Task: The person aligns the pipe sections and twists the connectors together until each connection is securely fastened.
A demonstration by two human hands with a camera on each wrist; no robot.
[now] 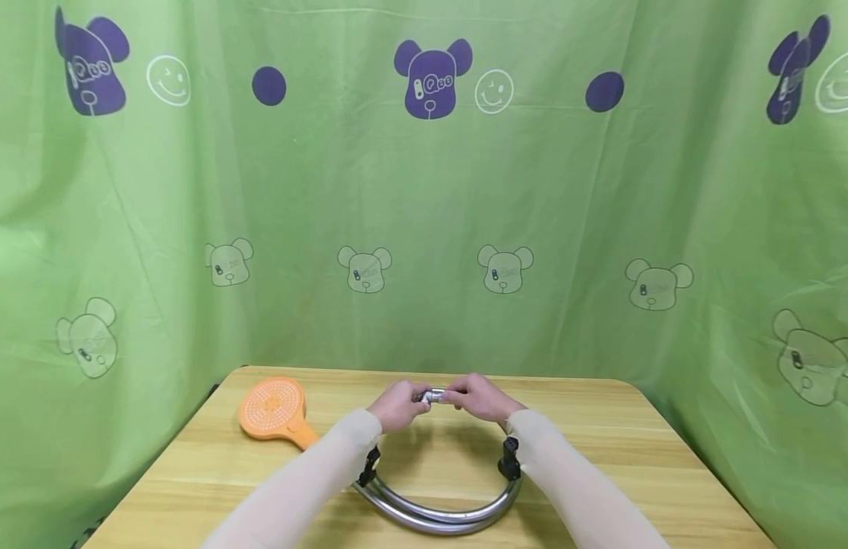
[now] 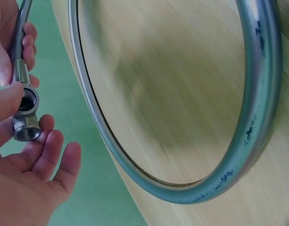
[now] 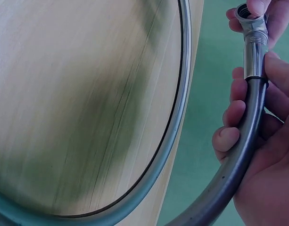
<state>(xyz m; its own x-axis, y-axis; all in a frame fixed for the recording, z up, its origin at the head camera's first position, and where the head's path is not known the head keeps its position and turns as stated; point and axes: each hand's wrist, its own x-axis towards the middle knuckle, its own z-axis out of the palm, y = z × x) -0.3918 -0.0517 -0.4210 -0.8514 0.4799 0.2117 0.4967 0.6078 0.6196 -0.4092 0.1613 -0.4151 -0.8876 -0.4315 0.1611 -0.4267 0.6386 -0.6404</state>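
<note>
Both hands meet above the wooden table in the head view, joined by a small metal fitting and a hose end. My left hand (image 1: 396,406) pinches the silver tee fitting (image 2: 27,122), whose threaded openings show in the left wrist view. Curled round the end of the grey metal shower hose (image 3: 229,165), just behind its shiny end nut (image 3: 254,57), is my right hand (image 1: 484,397). The nut sits in line against the fitting; how far it is threaded on, I cannot tell. Below the hands the hose hangs or lies in loops.
An orange shower head (image 1: 271,409) lies at the left of the wooden table (image 1: 602,450), its handle end hidden behind my left sleeve. Green printed curtains (image 1: 424,191) surround the table. Black wrist cameras (image 1: 509,460) sit close to the hose loops.
</note>
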